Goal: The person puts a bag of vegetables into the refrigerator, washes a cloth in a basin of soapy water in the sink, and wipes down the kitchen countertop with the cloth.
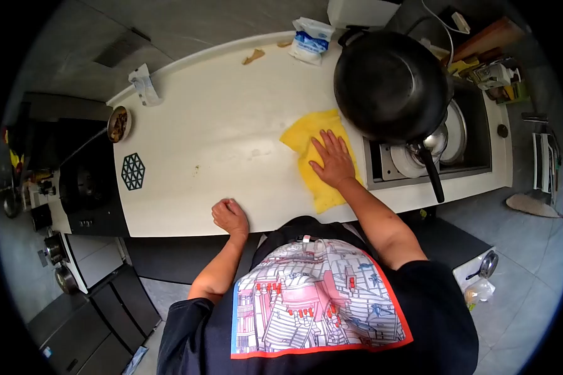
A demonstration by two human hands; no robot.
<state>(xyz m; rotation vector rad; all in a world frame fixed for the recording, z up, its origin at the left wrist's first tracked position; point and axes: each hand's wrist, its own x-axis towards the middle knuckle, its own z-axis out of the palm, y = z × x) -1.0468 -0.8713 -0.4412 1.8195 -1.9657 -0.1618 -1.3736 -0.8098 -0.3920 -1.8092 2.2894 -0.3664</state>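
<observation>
A yellow cleaning cloth [309, 181] lies spread on the white countertop [231, 125]. My right hand [334, 160] rests flat on it, palm down with the fingers stretched out. Near the counter's front edge, my left hand [230, 217] is curled into a fist; nothing shows in it. Small crumbs [197, 167] lie on the counter between the fist and a dark hexagonal trivet [133, 172].
A large black wok [391, 84] sits over the sink [481, 159] at the right, its handle pointing toward me. At the back stands a white-and-blue bag [311, 40]. A bowl of food [119, 124] is beside the stove [91, 181] at the left.
</observation>
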